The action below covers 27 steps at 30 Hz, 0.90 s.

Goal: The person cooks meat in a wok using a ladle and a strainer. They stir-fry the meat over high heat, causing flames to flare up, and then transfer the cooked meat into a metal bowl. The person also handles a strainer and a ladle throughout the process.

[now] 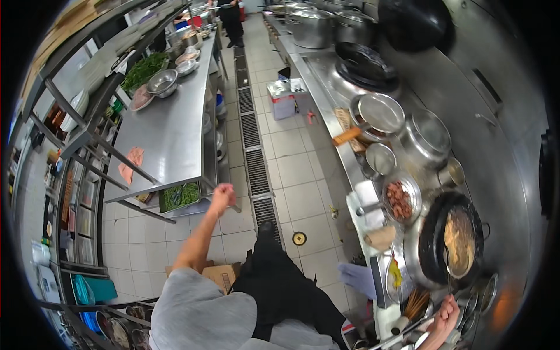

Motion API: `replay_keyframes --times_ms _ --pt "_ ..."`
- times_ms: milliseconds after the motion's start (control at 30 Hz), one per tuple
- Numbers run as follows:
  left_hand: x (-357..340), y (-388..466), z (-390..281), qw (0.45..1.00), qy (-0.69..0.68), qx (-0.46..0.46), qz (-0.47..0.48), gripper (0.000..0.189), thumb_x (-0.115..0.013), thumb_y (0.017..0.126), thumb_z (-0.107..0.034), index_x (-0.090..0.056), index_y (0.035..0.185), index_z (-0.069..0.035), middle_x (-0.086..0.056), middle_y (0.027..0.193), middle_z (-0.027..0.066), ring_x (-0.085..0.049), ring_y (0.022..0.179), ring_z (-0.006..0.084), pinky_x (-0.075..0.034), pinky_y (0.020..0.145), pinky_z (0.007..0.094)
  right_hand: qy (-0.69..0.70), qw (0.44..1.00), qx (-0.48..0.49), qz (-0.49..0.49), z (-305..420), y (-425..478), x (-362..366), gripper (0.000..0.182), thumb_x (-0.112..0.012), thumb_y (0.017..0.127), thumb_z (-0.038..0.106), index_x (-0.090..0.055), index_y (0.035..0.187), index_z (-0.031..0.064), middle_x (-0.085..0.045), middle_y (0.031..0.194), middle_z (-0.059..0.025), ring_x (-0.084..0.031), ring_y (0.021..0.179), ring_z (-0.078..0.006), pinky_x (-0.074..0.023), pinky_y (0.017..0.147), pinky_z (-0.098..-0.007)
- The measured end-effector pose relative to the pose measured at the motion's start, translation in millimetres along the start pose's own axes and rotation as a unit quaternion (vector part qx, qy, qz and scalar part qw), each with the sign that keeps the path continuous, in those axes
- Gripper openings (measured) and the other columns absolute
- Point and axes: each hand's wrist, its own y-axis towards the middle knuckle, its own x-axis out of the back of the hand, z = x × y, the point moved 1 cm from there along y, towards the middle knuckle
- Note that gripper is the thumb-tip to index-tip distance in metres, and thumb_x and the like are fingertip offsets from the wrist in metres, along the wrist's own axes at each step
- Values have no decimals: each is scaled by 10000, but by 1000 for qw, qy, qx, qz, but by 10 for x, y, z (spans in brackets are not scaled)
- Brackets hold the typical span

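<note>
My right hand (444,313), at the lower right, is closed around a thin metal handle that reaches into a black wok (426,245). Golden-brown, glossy contents (457,240) fill part of that wok, which sits on a steel stove ring. Away from the stove, my left hand (224,197) hangs in the air with curled fingers and nothing seen in it. It is nearest the corner of a steel work table (175,131). Beside the wok, a perforated metal strainer (415,186) holds brown pieces of meat (397,199).
Along the stove counter stand a wooden-handled sieve (380,113), steel pots (310,28) and bamboo sticks (418,302). A purple-grey glove (356,278) hangs at its edge. On the floor are a drain grate (256,170), a square tin (281,100) and cardboard boxes (221,275). Another person (230,22) stands far down the aisle.
</note>
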Motion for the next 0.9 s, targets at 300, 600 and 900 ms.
replay_keyframes --times_ms 300,600,900 --pt "1558 2733 -2084 967 -106 -72 -220 234 -629 1033 -108 -624 1264 -70 -686 989 55 -673 758 155 -605 670 328 -585 651 452 -173 -1096 267 -818 647 -638 1086 376 -436 1612 58 -705 1274 -268 -710 1030 -269 -558 898 -384" --pt "3206 5349 -2698 933 -172 -83 -305 348 -683 1044 -253 -563 1321 -79 -663 1031 96 -673 785 216 -603 650 368 -648 688 320 -68 -5270 1978 -3393 546 -656 1061 372 -512 1486 61 -713 1218 -215 -698 1009 -265 -549 874 -397" --pt "4011 6257 -3072 867 -365 25 -337 344 -618 1095 -400 -605 1074 -57 -648 878 62 -700 785 248 -639 737 449 -684 678 267 -16 -6171 2644 -4133 453 -675 1036 368 -588 1361 65 -720 1162 -163 -685 988 -261 -541 850 -411"
